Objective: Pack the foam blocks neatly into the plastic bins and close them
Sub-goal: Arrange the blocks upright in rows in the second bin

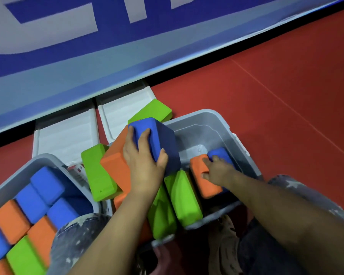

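Observation:
My left hand [143, 155] grips a dark blue foam block [163, 143] held over the left rim of the grey bin on the right [199, 118]. Inside that bin my right hand [216, 171] presses on an orange block [201, 175], next to a small blue block [221, 153] and two upright green blocks [183, 197]. A large orange block [113, 161] and a green block [97, 171] lean between the bins. The grey bin on the left [28, 165] holds several blue, orange and green blocks packed in rows.
Two white bin lids [68, 133] lie flat on the red floor mat [266, 96] behind the bins, with one more green block [153, 110] beside them. A blue and white banner wall [87, 46] runs along the back. My knees in patterned trousers sit at the bottom.

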`<state>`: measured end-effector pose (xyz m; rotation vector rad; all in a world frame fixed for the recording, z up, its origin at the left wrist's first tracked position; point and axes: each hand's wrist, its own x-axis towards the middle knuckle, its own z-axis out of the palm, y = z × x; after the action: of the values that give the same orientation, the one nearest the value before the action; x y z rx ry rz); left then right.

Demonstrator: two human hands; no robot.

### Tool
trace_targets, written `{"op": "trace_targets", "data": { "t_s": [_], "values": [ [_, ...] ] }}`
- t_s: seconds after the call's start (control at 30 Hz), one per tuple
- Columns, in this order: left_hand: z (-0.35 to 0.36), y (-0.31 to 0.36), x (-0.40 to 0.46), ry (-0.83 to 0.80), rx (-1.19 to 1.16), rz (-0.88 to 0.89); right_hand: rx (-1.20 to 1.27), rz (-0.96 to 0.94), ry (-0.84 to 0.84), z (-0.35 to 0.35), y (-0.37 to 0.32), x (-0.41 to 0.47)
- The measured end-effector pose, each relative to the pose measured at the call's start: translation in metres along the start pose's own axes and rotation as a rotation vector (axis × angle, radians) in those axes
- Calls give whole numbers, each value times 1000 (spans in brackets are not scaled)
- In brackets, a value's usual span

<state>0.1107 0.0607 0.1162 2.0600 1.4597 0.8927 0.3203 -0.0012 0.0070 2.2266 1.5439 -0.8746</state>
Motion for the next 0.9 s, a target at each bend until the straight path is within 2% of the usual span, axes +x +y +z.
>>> {"op": "trace_targets", "data": {
  "t_s": [0.07,0.17,0.3,0.37,0.43,0.47,0.53,0.63,0.9],
  "values": [
    [0,0,2,9,3,4,-2,-41,99,1,-11,4],
    [0,-1,5,29,-12,8,86,-25,43,-1,-16,18],
    [-3,0,14,59,-51,-16,306,-111,79,-13,-36,29],
    [-4,-1,18,72,-56,-6,545,-115,-56,-24,-49,21],
    [-6,-2,19,84,-57,-12,721,-101,-339,-28,-55,10],
    [-7,-2,20,87,-60,-19,710,-108,-435,-25,-55,7],
    [-8,-1,19,86,-68,-29,710,-109,-514,-17,-55,4],
    [-8,1,16,70,-70,-23,790,-78,-524,-14,-50,7],
    [-9,-1,13,43,-46,0,684,-86,-517,-22,-34,12]
  ]
}}
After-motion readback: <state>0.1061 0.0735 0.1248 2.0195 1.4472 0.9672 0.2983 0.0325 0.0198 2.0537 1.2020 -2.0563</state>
